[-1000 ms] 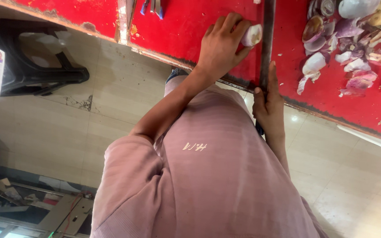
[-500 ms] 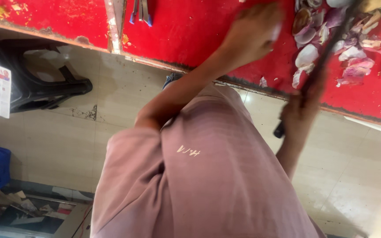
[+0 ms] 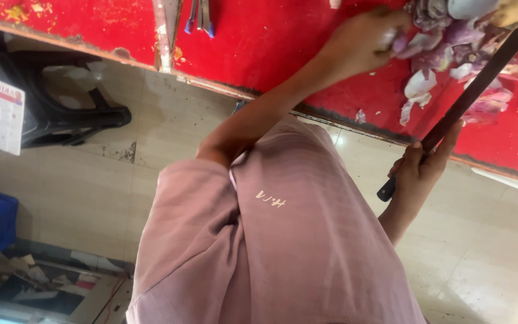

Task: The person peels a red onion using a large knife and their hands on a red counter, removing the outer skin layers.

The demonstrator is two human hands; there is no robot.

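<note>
I am viewing a bench [image 3: 271, 42] topped in red paint, matt and chipped along its edge; a knife [image 3: 469, 96] showing a dull dark metal blade; papery purple onion skins [image 3: 445, 36]; a soft pink cloth shirt [image 3: 283, 240]; a glossy tiled floor [image 3: 499, 258].

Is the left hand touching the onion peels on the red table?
Touching. The head view shows the left hand with its fingertips pressed into the purple onion peels, no gap between them, on the red table.
</note>
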